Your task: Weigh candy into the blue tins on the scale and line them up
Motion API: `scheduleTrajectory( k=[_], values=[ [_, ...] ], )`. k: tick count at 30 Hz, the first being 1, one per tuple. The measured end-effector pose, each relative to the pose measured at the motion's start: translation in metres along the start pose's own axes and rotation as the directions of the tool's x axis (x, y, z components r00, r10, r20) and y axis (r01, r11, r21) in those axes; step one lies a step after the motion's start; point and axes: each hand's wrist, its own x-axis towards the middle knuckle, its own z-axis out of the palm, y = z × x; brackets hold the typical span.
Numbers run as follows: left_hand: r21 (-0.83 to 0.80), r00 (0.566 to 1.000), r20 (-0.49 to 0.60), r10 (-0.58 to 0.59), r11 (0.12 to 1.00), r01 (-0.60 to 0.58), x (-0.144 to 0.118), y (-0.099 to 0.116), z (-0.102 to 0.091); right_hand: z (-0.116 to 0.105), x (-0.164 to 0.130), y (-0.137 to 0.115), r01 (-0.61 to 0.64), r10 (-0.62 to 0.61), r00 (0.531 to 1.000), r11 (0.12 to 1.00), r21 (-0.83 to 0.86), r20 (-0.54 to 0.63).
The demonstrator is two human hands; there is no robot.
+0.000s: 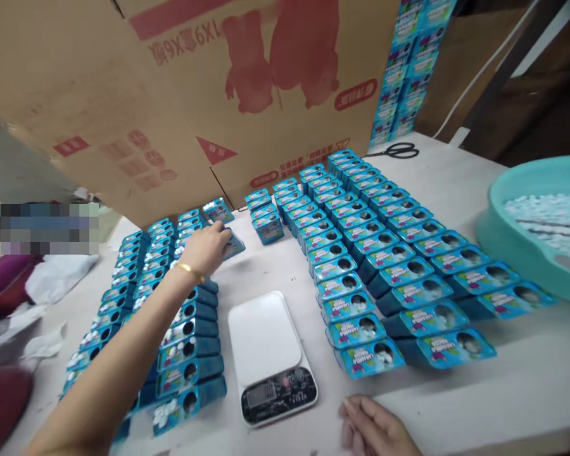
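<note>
L hand [208, 248] is out over the far end of the left block of filled candy boxes [180, 329], fingers clamped on one small blue candy box [234, 244], held just above the bench [479, 392] at the gap between the left block and the right block of boxes [384, 266]. The box looks tilted, its window side partly hidden by the hand. A gold bangle [191, 272] sits on that wrist.

R hand [373, 429] lies flat on the bench at the near edge, fingers loosely apart, holding nothing, just right of the white kitchen scale [268, 354]. The scale pan is bare; its display is too small to read.

Step in hand, by my read: a weighed, filled box going onto the far end of the left rows. Next move calls for squaring the box w/ its neighbours, window up, w/o knocking the row, then letting go.

Teal basin of white candies [541, 221] sits far right, scissors [399, 151] beyond it, big cardboard carton [194, 95] behind everything.
</note>
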Motion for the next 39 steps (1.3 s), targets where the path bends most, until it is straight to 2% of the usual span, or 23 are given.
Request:
scheduleTrajectory(
  k=[2, 4, 8, 12, 15, 17, 19, 22, 26, 29, 31, 33, 35, 37, 39],
  values=[
    [-0.028, 0.993, 0.044, 0.110, 0.994, -0.108, -0.039, 0.030, -0.022, -0.003, -0.004, -0.006, 0.016, -0.015, 0.998, 1.000, -0.024, 0.063],
    [-0.105, 0.978, 0.080, 0.192, 0.977, -0.184, -0.073, 0.061, -0.034, -0.006, -0.007, -0.009, 0.064, -0.062, 0.994, 0.998, -0.022, 0.094],
    [-0.223, 0.962, 0.081, 0.263, 0.945, -0.239, -0.111, 0.105, -0.031, -0.007, -0.014, -0.010, 0.155, -0.155, 0.982, 0.988, 0.002, 0.108],
    [-0.185, 0.967, 0.072, 0.243, 0.956, -0.227, -0.122, 0.117, -0.025, -0.009, -0.021, -0.011, 0.194, -0.203, 0.970, 0.978, 0.080, 0.133],
    [-0.227, 0.977, -0.090, 0.194, 0.951, -0.210, -0.140, 0.116, -0.037, -0.014, -0.027, -0.016, 0.149, -0.176, 0.969, 0.977, 0.155, 0.176],
    [-0.319, 0.966, -0.216, 0.142, 0.925, -0.207, -0.162, 0.117, -0.046, -0.018, -0.033, -0.018, 0.101, -0.136, 0.972, 0.979, 0.180, 0.192],
    [-0.435, 0.958, -0.276, 0.083, 0.877, -0.201, -0.190, 0.122, -0.048, -0.021, -0.039, -0.019, 0.068, -0.100, 0.973, 0.985, 0.156, 0.208],
    [-0.615, 0.971, -0.239, -0.010, 0.775, -0.143, -0.235, 0.137, -0.024, -0.021, -0.048, -0.019, 0.045, -0.055, 0.965, 0.998, 0.042, 0.255],
    [-0.737, 0.988, -0.069, -0.140, 0.674, 0.044, -0.284, 0.158, 0.039, -0.013, -0.059, -0.027, 0.140, -0.054, 0.938, 0.962, -0.233, 0.342],
    [-0.760, 0.960, -0.031, -0.278, 0.631, 0.158, -0.304, 0.167, 0.081, -0.001, -0.065, -0.047, 0.280, -0.124, 0.923, 0.866, -0.414, 0.364],
    [-0.765, 0.935, -0.060, -0.351, 0.618, 0.183, -0.310, 0.170, 0.098, 0.011, -0.065, -0.069, 0.410, -0.226, 0.894, 0.760, -0.505, 0.386],
    [-0.751, 0.921, -0.094, -0.378, 0.634, 0.183, -0.313, 0.173, 0.107, 0.026, -0.061, -0.095, 0.558, -0.349, 0.828, 0.596, -0.577, 0.440],
    [-0.733, 0.921, -0.111, -0.373, 0.657, 0.178, -0.313, 0.174, 0.110, 0.044, -0.053, -0.120, 0.673, -0.461, 0.735, 0.400, -0.622, 0.498],
    [-0.732, 0.923, -0.119, -0.367, 0.660, 0.169, -0.314, 0.174, 0.110, 0.064, -0.043, -0.141, 0.726, -0.538, 0.644, 0.207, -0.655, 0.544],
    [-0.740, 0.919, -0.127, -0.373, 0.652, 0.162, -0.315, 0.173, 0.110, 0.083, -0.032, -0.155, 0.715, -0.578, 0.588, 0.046, -0.697, 0.566]
  ],
)
